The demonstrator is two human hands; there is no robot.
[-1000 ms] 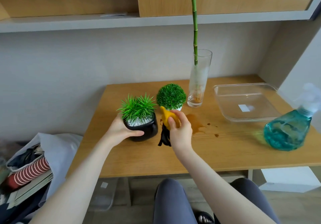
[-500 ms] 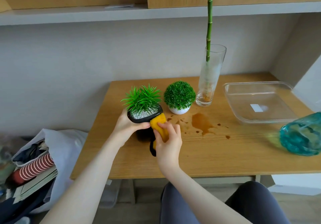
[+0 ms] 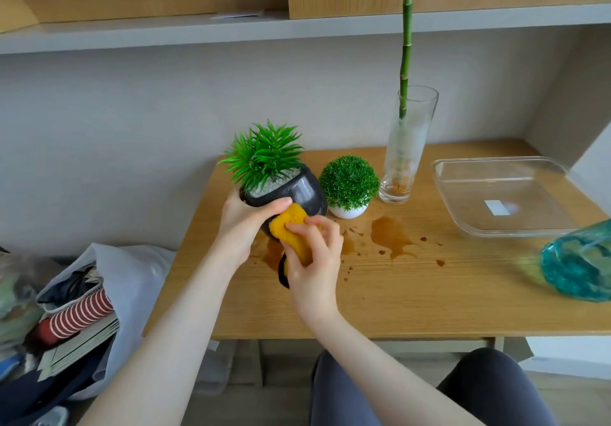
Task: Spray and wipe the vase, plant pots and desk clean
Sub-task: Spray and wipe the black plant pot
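My left hand (image 3: 246,227) grips a black plant pot (image 3: 297,196) with spiky green leaves, lifted off the wooden desk (image 3: 413,293) and tilted toward the right. My right hand (image 3: 315,260) presses a yellow cloth (image 3: 291,229) with a black underside against the pot's lower side. A round green plant in a white pot (image 3: 348,187) stands just right of it. Behind that stands a tall glass vase (image 3: 408,148) with a bamboo stem. Brown spill stains (image 3: 391,239) lie on the desk in front of them.
A clear glass tray (image 3: 463,220) sits at the desk's right. A teal spray bottle (image 3: 578,267) stands at the right edge, partly cut off. A white bag (image 3: 132,270) of clutter lies on the floor to the left. A shelf (image 3: 198,29) runs overhead.
The black pot has gone from standing on the desk to lifted and tilted. My right hand with the cloth moved onto the pot's side. The view shifted left.
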